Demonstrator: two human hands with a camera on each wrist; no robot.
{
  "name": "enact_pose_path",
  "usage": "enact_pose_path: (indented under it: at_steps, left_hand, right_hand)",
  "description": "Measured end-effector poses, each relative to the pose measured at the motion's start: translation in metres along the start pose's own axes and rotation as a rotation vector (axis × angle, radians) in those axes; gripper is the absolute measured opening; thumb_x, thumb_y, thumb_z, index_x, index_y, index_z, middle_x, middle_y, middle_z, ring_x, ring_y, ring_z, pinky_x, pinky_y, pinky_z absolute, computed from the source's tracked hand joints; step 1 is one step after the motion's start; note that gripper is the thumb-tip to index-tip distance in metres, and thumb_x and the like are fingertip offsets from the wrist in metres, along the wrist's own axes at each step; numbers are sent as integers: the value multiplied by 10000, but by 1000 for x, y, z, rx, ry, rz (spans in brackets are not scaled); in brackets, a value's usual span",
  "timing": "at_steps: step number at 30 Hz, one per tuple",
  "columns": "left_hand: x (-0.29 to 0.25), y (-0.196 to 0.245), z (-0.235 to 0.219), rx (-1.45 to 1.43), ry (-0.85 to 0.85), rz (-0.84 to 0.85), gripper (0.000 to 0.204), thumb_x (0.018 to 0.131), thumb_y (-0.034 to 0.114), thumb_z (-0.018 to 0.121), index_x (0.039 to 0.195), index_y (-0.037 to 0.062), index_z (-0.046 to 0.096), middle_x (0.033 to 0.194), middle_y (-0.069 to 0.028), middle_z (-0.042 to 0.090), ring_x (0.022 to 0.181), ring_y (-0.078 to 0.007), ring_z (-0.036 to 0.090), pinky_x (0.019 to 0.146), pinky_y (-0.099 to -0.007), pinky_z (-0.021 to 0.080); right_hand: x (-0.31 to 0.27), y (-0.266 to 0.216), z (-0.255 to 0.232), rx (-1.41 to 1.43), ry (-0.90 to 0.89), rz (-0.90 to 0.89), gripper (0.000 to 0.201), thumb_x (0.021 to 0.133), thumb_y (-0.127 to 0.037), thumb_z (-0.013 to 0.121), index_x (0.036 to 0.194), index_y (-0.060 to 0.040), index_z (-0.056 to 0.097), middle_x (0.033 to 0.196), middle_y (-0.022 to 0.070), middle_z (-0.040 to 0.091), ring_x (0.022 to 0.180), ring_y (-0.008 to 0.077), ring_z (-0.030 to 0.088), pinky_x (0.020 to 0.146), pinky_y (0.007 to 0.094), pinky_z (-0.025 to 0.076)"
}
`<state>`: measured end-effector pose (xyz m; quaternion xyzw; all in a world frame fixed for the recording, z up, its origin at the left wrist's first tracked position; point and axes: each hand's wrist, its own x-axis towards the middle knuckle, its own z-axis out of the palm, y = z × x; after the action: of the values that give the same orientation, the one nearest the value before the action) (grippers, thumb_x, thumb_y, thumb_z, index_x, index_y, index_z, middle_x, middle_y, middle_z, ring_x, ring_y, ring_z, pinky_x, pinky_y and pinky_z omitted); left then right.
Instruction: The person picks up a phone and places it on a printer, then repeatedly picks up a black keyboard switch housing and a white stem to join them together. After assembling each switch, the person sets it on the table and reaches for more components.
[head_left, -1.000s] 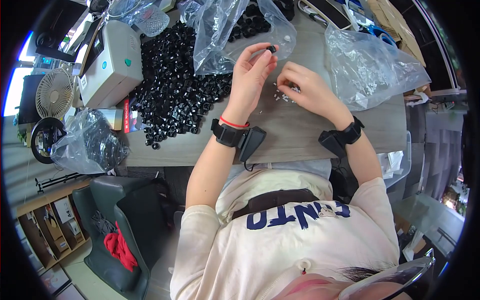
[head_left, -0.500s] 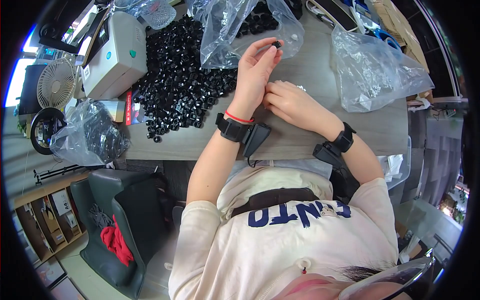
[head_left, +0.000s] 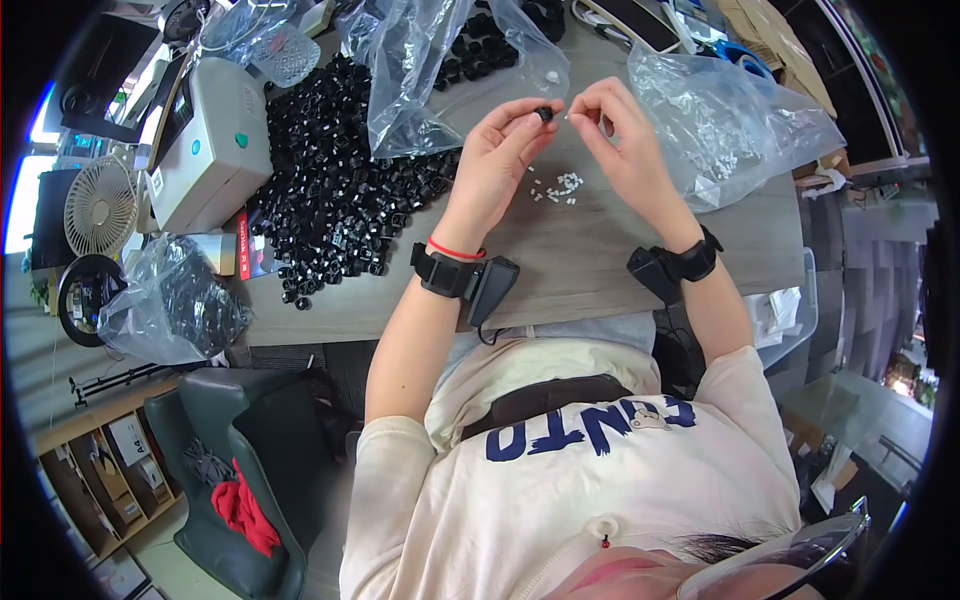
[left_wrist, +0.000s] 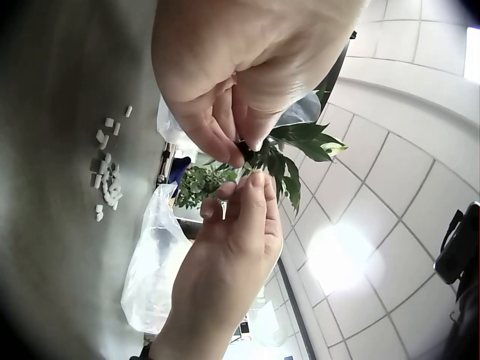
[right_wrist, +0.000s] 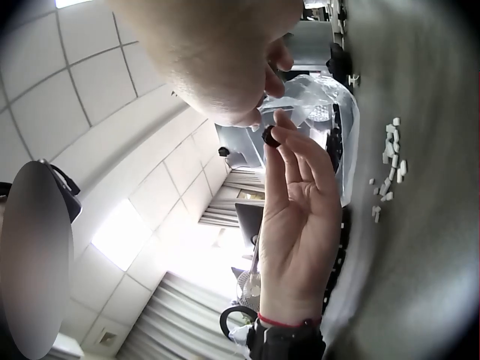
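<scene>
My left hand (head_left: 492,165) is raised over the table and pinches a small black hollow piece (head_left: 544,113) between thumb and fingertips. Facing it, my right hand (head_left: 628,145) holds a tiny white piece (head_left: 568,116) at its fingertips, close beside the black one. In the left wrist view the fingertips of both hands nearly meet around the dark piece (left_wrist: 244,150). The right wrist view shows the black piece (right_wrist: 271,136) at the left fingertips. Below the hands, several small white pieces (head_left: 560,188) lie scattered on the grey table (head_left: 600,260).
A wide heap of black pieces (head_left: 340,190) covers the table's left side. Clear plastic bags lie at the back (head_left: 415,85) and on the right (head_left: 735,125), the latter with white pieces inside. A white box (head_left: 215,130) stands at the left.
My right hand was down at the white pieces, then beside the left palm; now it is up at the left fingertips with a white piece. The left hand keeps its black piece.
</scene>
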<state>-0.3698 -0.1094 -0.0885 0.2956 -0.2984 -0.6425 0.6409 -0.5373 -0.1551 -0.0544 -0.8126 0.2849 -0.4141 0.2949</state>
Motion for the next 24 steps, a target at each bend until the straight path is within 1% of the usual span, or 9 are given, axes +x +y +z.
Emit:
enact_pose_path:
  at_steps: [2, 6, 10, 13, 17, 24]
  left_hand:
    - [-1, -1, 2, 25, -28, -18, 280, 954, 62, 576, 1221, -16, 555, 1198, -130, 620, 1044, -160, 617, 965, -282, 491]
    - [-2, -1, 1, 72, -22, -52, 283, 957, 71, 575, 1224, -21, 558, 1166, -118, 622, 1036, -171, 625, 966, -290, 499]
    - [-2, -1, 0, 82, -17, -58, 283, 958, 74, 575, 1223, -27, 565, 1140, -104, 622, 1037, -176, 627, 961, -289, 507]
    - [-2, -2, -1, 83, -9, -65, 281, 954, 71, 581, 1217, -30, 572, 1133, -108, 626, 1027, -175, 632, 943, -285, 517]
    - [-1, -2, -3, 78, -10, -79, 280, 951, 73, 587, 1210, -35, 576, 1119, -112, 633, 1008, -174, 639, 930, -281, 524]
    - [-2, -2, -2, 99, 11, -82, 274, 950, 73, 589, 1200, -38, 581, 1105, -114, 638, 995, -173, 644, 915, -276, 531]
  right_hand:
    - [-1, 0, -1, 2, 29, 1, 47, 903, -36, 590, 939, -11, 572, 932, 48, 532, 789, 151, 516, 671, 237, 382]
    - [-1, -1, 0, -25, -3, -21, 52, 898, -25, 593, 939, -1, 572, 938, 59, 536, 816, 169, 544, 690, 257, 419]
    - [-2, 2, -1, -58, -8, -52, 57, 894, -12, 590, 943, 9, 570, 944, 74, 541, 841, 195, 571, 722, 280, 458]
    - [-2, 2, -3, -150, -36, -87, 59, 883, -4, 594, 932, 16, 567, 946, 94, 542, 853, 228, 585, 746, 303, 481]
    - [-1, 3, -3, -187, -29, -120, 60, 872, -4, 600, 921, 11, 569, 941, 102, 542, 850, 241, 583, 734, 304, 480]
    - [-2, 2, -4, -199, -20, -125, 63, 865, -4, 605, 912, 7, 565, 933, 101, 543, 846, 247, 583, 730, 316, 480]
